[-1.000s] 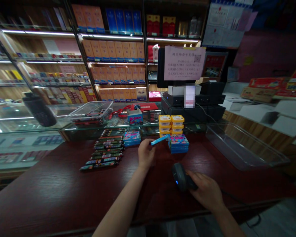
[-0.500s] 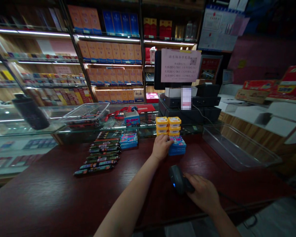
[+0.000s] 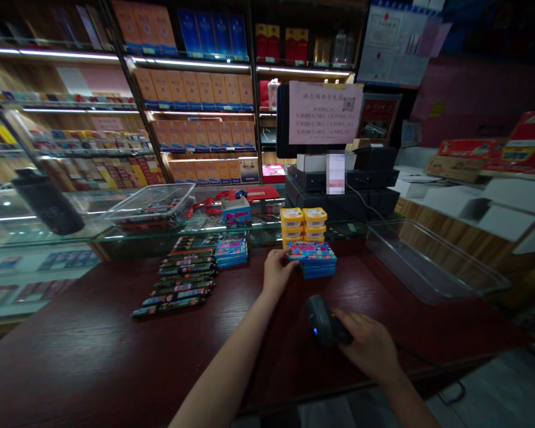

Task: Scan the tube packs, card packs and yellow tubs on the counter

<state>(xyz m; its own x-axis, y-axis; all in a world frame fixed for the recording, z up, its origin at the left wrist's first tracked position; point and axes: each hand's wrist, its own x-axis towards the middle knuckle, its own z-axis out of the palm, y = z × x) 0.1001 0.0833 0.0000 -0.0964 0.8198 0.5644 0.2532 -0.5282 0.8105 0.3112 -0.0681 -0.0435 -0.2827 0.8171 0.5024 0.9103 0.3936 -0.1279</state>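
Touches the stack of blue packs (image 3: pixel 315 268) on the bench (image 3: pixel 93 345) with the left hand (image 3: pixel 276 270); sets the fingers (image 3: pixel 286 260), curled and close together, against the left end of the topmost pack (image 3: pixel 314 252); cannot tell whether pinching that pack or only resting on it. Shows the topmost pack flat on the stack, long axis running left to right, its left end toward the left-hand fingers, overhanging the packs below a little. Grips a barcode scanner (image 3: pixel 321 320) in the right hand (image 3: pixel 370 348), fingers wrapped around the handle, head turned toward the stack, blue light showing; keeps this hand on the near side of the stack and apart from it, so puts the left hand nearer of the two. Stands yellow tubs (image 3: pixel 303 224) just behind the stack; lays another pile of blue packs (image 3: pixel 232 249) and a row of dark wrapped sticks (image 3: pixel 182 276) to the left of the stack; leaves a clear tray (image 3: pixel 432 267) to the right of the stack and a cash register (image 3: pixel 343 196) well behind it.
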